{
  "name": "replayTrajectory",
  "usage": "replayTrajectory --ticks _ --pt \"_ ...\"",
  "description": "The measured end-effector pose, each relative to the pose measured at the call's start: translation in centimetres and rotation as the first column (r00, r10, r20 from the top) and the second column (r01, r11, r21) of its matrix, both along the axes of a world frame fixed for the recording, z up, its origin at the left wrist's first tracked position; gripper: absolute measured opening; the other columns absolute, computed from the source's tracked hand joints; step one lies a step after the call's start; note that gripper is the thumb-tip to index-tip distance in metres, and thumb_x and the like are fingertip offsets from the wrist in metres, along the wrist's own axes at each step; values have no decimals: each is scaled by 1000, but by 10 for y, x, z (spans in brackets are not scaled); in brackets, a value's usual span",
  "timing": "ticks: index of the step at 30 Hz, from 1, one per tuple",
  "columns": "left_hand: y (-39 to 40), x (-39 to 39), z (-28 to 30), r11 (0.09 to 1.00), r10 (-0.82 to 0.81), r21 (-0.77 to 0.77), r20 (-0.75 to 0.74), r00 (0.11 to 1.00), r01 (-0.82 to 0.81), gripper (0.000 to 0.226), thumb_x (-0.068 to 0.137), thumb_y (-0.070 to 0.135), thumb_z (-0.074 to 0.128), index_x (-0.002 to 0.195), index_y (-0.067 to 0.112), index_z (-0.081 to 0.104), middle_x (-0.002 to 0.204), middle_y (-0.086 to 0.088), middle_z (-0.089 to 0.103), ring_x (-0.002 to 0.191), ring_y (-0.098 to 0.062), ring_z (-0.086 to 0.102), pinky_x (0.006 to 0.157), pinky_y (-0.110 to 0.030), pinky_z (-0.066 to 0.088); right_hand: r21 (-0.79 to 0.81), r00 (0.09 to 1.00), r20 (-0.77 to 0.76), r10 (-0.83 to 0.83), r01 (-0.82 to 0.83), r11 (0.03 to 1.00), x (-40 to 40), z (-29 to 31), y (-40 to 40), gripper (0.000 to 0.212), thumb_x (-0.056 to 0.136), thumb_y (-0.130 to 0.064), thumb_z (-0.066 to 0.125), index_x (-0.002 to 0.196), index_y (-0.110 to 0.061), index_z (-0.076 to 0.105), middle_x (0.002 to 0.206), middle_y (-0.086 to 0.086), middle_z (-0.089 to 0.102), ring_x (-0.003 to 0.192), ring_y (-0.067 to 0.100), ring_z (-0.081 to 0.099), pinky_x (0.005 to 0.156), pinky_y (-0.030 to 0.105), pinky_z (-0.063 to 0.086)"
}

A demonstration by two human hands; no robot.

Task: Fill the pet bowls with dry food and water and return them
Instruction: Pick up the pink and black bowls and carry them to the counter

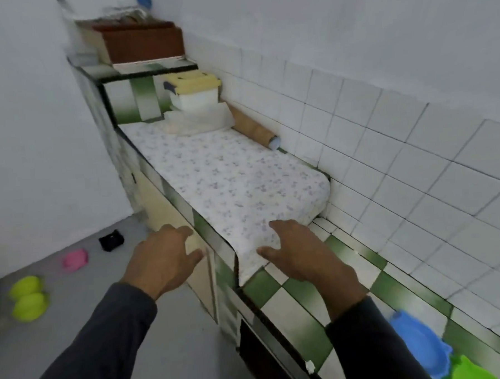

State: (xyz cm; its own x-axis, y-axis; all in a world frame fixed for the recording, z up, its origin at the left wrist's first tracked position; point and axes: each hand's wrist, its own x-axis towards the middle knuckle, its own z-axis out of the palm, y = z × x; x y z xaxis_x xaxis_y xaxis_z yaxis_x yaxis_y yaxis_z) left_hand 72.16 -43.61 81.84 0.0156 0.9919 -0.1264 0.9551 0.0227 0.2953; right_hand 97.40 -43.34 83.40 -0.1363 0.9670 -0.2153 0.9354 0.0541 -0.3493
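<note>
My left hand (162,257) hovers in front of the counter's edge with relaxed, slightly bent fingers and holds nothing. My right hand (301,250) is spread above the near end of the flowered cloth (230,173), also without anything in it. On the grey floor at the left lie a lime-green double bowl (28,298) and a pink bowl (75,258). A blue bowl (419,345) and a green one (469,370) sit on the tiled counter (292,300) at the lower right, partly cut off by the frame.
A yellow-lidded white container (196,93) stands on plastic tubs at the counter's far end, beside a cardboard tube (254,128). A brown box (145,42) tops the raised ledge. A small black object (111,240) lies on the floor. White tiled wall runs along the right.
</note>
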Motion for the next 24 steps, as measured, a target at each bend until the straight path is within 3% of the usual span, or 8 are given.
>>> replayTrajectory --ticks 3,10,17,24 --pt "0 -54 4 995 88 43 5 996 -88 64 96 59 58 150 25 49 144 -8 54 127 -28 55 106 -45 47 10 996 -6 90 -89 996 -55 6 24 73 97 -57 52 155 -18 29 156 8 36 141 27 36 114 37 29" --pt "-2 -166 2 946 303 126 -27 953 -297 57 94 59 60 141 25 57 132 -8 60 116 -31 59 101 -48 48 5 956 27 292 -292 956 -177 0 82 74 97 -58 52 154 -16 32 153 10 39 138 29 40 114 42 35" --pt "3 -255 -6 875 479 102 -41 877 -474 55 94 58 61 139 26 57 138 -6 58 124 -30 56 104 -45 45 -39 887 -6 462 -462 886 -282 -13 135 64 97 -51 56 145 -10 43 145 12 47 131 30 48 107 42 42" --pt "43 -331 -17 801 599 61 -81 797 -596 57 95 59 59 143 29 53 138 -5 56 127 -29 55 107 -52 43 -83 811 -15 585 -584 808 -385 -33 202 69 96 -51 57 151 -13 38 149 12 44 130 29 48 108 43 43"
